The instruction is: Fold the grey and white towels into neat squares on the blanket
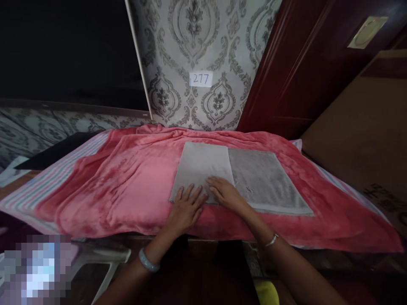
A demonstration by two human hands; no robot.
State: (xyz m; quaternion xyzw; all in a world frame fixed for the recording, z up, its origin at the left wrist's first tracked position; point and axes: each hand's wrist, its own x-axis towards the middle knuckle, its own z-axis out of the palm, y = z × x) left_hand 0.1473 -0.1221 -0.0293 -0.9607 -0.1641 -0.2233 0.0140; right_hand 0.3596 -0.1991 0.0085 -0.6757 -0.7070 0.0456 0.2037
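Note:
A grey towel lies flat on a pink blanket, its left part folded over so that a paler grey side faces up. My left hand rests on the near left corner of the pale part, fingers spread and stretched out. On the same pale part, close to the fold's right edge, my right hand lies palm down with its fingers extended and turned to the left. Neither hand grips the cloth. A small dark mark shows on the darker grey half.
A striped cloth shows under the blanket at the left. Behind stand a patterned wall with a paper marked 277, a dark screen and a red door. A large cardboard box is at the right, a white stool below left.

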